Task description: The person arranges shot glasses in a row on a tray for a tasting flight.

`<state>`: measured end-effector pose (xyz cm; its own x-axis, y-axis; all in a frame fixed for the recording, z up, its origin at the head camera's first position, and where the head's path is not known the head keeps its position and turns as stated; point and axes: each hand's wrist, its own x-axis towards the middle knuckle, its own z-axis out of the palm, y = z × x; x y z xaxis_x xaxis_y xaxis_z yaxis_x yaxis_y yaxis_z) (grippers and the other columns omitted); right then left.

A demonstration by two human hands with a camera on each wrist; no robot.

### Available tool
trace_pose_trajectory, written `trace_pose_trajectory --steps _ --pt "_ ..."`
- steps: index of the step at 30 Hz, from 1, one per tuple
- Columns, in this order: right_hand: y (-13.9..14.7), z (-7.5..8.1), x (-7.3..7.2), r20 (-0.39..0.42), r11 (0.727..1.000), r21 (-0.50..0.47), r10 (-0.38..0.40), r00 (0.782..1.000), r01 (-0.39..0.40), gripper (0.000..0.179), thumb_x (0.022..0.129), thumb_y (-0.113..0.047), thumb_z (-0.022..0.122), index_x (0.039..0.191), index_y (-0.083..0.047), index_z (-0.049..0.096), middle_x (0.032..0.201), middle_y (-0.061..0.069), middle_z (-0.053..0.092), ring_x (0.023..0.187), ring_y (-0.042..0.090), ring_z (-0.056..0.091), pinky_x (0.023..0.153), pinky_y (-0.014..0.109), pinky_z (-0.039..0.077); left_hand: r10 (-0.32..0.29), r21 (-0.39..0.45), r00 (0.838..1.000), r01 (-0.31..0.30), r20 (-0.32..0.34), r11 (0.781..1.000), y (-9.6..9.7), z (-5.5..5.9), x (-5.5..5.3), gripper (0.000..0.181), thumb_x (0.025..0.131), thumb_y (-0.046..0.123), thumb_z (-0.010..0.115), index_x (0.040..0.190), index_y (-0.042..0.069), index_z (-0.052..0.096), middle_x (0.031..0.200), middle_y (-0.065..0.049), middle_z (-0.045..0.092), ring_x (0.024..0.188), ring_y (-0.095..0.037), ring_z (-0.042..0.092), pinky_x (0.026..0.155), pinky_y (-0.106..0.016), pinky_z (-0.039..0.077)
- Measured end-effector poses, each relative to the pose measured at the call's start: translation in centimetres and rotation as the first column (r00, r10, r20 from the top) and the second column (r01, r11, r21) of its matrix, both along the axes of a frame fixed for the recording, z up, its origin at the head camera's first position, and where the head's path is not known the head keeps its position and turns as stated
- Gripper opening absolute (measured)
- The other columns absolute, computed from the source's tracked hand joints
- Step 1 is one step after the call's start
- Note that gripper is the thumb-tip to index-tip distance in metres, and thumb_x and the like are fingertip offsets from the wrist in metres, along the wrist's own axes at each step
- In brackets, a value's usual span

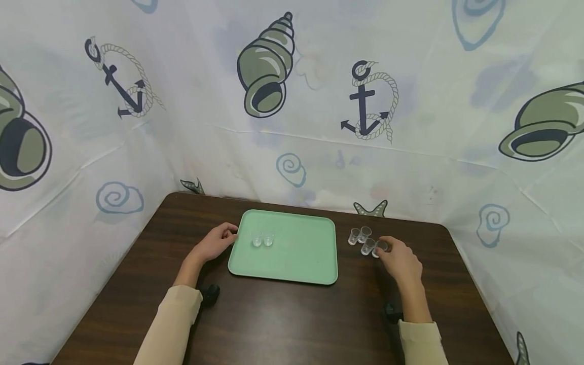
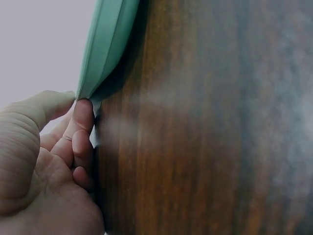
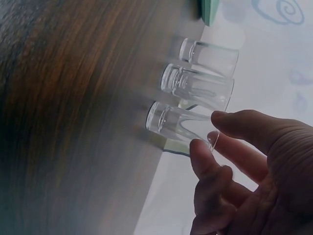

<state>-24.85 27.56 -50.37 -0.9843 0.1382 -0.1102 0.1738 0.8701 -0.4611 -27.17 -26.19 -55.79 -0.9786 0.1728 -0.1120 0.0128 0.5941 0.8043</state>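
A light green tray point(image 1: 296, 256) lies on the dark wooden table, with two small clear shot glasses point(image 1: 262, 240) standing on its left part. At the tray's left edge, my left hand point(image 1: 215, 245) pinches the rim between thumb and fingers; the left wrist view shows the tray's rim point(image 2: 105, 54) at the fingertips. Right of the tray, several more shot glasses point(image 1: 354, 236) stand upright in a loose cluster. My right hand point(image 1: 402, 261) pinches the upper rim of the nearest shot glass point(image 3: 164, 119), whose base appears to rest on the table.
The brown table point(image 1: 274, 324) has rounded far corners. A pale patterned cloth point(image 1: 319, 167) with shells and anchors hangs behind it and along both sides. Dark wrist bands point(image 1: 211, 295) sit at the sleeves.
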Motion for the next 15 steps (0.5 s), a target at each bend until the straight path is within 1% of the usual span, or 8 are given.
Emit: trace_pose_trajectory --steps 2,7,10,14,15 --pt "0.1 0.04 0.01 0.001 1.0 -0.008 -0.002 1.0 0.002 0.049 0.105 -0.039 0.064 0.151 -0.019 0.062 0.132 0.021 0.072 0.084 0.033 0.064 0.066 0.045 0.046 0.01 0.001 1.0 -0.01 0.0 1.0 0.05 0.02 -0.04 0.042 0.114 0.025 0.055 0.147 -0.002 0.054 0.094 -0.011 0.057 0.077 -0.022 0.049 0.072 -0.036 0.042" --pt "0.16 -0.09 0.23 0.003 1.0 -0.01 -0.011 1.0 0.011 0.049 0.105 -0.039 0.065 0.15 -0.019 0.062 0.128 0.017 0.073 0.083 0.031 0.063 0.065 0.043 0.044 0.01 0.001 1.0 -0.01 -0.002 1.0 -0.01 -0.07 -0.08 0.042 0.114 0.025 0.055 0.146 -0.002 0.054 0.094 -0.011 0.057 0.078 -0.022 0.049 0.072 -0.035 0.042" --pt "0.16 -0.29 0.41 -0.008 1.0 -0.007 -0.014 1.0 0.014 0.049 0.105 -0.04 0.064 0.148 -0.018 0.063 0.126 0.016 0.073 0.082 0.03 0.063 0.064 0.042 0.044 -0.005 0.005 1.0 0.005 -0.009 1.0 -0.13 -0.22 -0.08 0.043 0.114 0.025 0.054 0.146 -0.004 0.054 0.093 -0.011 0.057 0.077 -0.022 0.049 0.071 -0.035 0.042" --pt "0.13 -0.57 0.57 -0.019 1.0 -0.008 -0.018 1.0 0.018 0.048 0.103 -0.041 0.064 0.145 -0.018 0.063 0.123 0.016 0.075 0.078 0.029 0.062 0.062 0.041 0.043 -0.003 -0.002 1.0 0.003 -0.003 1.0 -0.32 -0.5 -0.28 0.042 0.114 0.029 0.055 0.145 0.0 0.056 0.092 -0.007 0.058 0.075 -0.019 0.049 0.069 -0.032 0.043" --pt "0.09 -0.61 0.6 -0.021 1.0 -0.01 -0.019 1.0 0.019 0.048 0.103 -0.041 0.064 0.145 -0.017 0.064 0.122 0.016 0.075 0.078 0.029 0.062 0.062 0.04 0.043 -0.007 -0.004 1.0 0.007 -0.007 1.0 -0.37 -0.58 -0.33 0.042 0.114 0.028 0.054 0.144 0.0 0.056 0.092 -0.008 0.058 0.074 -0.019 0.049 0.069 -0.032 0.043"
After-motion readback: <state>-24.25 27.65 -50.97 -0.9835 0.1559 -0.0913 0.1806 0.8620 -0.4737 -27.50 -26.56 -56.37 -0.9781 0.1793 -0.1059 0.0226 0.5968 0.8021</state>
